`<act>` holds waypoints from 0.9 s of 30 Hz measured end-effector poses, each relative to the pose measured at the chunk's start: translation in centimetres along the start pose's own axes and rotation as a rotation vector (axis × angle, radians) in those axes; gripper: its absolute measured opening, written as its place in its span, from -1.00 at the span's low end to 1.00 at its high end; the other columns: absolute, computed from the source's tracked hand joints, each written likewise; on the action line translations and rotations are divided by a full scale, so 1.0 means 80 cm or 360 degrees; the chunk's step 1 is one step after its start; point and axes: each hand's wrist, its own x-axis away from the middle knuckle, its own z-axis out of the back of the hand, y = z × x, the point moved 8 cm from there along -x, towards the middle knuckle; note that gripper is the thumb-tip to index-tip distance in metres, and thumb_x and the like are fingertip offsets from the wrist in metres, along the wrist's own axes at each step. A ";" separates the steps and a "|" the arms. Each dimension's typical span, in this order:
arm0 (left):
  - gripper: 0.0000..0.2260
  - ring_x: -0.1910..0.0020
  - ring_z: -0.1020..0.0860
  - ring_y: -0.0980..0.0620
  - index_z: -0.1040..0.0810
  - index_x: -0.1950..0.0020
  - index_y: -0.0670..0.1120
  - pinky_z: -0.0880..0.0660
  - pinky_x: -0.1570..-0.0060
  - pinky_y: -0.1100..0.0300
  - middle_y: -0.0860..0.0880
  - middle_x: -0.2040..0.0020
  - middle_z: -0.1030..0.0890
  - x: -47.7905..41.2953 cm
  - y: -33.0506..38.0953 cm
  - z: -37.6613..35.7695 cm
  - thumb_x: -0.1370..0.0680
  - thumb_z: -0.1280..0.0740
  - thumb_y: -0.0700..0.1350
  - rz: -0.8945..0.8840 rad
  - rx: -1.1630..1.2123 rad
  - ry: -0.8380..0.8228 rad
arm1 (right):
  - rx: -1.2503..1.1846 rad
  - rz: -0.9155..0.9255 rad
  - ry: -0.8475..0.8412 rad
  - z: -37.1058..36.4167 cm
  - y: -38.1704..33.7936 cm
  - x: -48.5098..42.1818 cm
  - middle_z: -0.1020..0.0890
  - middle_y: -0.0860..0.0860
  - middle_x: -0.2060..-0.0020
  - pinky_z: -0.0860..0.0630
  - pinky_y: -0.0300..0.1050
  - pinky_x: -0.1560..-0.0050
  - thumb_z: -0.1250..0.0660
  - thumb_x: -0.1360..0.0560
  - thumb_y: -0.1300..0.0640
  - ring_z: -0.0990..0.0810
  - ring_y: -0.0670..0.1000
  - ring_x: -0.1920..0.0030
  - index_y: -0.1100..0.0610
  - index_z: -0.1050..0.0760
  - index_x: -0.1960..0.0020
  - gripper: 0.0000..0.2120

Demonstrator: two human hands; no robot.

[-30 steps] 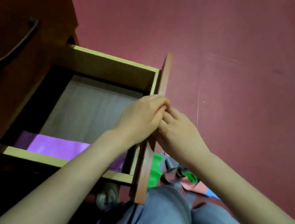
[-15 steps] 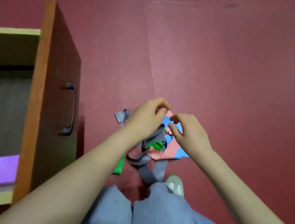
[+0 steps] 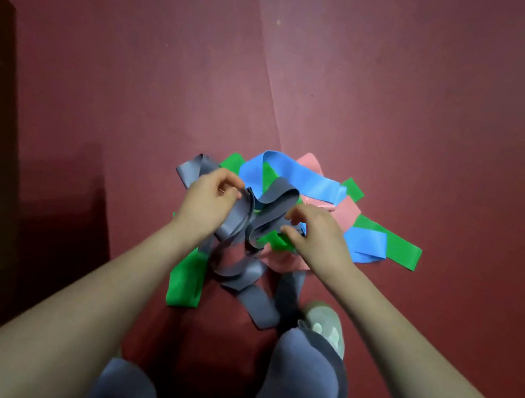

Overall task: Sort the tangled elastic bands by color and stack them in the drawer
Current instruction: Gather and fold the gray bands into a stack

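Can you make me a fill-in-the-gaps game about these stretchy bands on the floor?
The band that the left hand grips is ___. The floor under the pile is ___. The band end furthest right is ___. The pile shows ___ colours.
Missing words: grey, red, green, four.
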 end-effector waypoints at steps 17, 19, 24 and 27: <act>-0.45 -0.27 -0.41 0.03 -0.44 -0.23 -0.06 -0.29 -0.30 0.08 0.00 -0.24 -0.49 0.014 -0.086 -0.082 -0.29 -0.16 0.12 -0.0298 -0.0566 -0.0415 | -0.0010 0.0163 -0.0231 -0.134 0.022 -0.018 -0.53 0.18 0.15 -0.40 0.03 0.02 -0.20 -0.36 0.10 -0.44 0.12 0.07 0.24 -0.51 0.16 -0.77; -0.49 -0.28 -0.42 0.02 -0.50 -0.14 -0.06 -0.30 -0.31 -0.05 -0.01 -0.23 -0.50 0.014 -0.080 -0.078 -0.27 -0.17 0.15 -0.0351 -0.0501 -0.0296 | -0.0275 0.0166 -0.0092 -0.117 0.015 -0.021 -0.56 0.15 0.18 -0.33 -0.12 0.06 -0.18 -0.32 0.05 -0.41 0.01 0.10 0.23 -0.50 0.21 -0.74; -0.62 -0.42 -0.18 0.11 -0.50 0.08 0.04 -0.09 -0.42 0.12 0.11 -0.29 -0.37 0.003 -0.044 -0.063 -0.24 -0.25 0.24 -0.0480 -0.0358 -0.0233 | -0.0842 -0.0045 0.0151 -0.068 0.015 -0.012 -0.54 -0.14 0.27 -0.38 -0.28 0.09 -0.26 -0.37 0.08 -0.49 -0.20 0.18 0.06 -0.47 0.19 -0.93; -0.71 -0.21 -0.35 0.26 -0.37 0.21 0.12 -0.23 -0.23 0.32 0.15 -0.07 -0.50 0.002 -0.017 -0.062 -0.22 -0.32 0.23 -0.0428 -0.0205 -0.0393 | -0.1066 -0.0057 0.0211 -0.043 0.006 -0.007 -0.55 -0.20 0.39 -0.38 -0.45 0.22 -0.30 -0.39 0.17 -0.49 -0.32 0.29 -0.02 -0.41 0.22 -0.89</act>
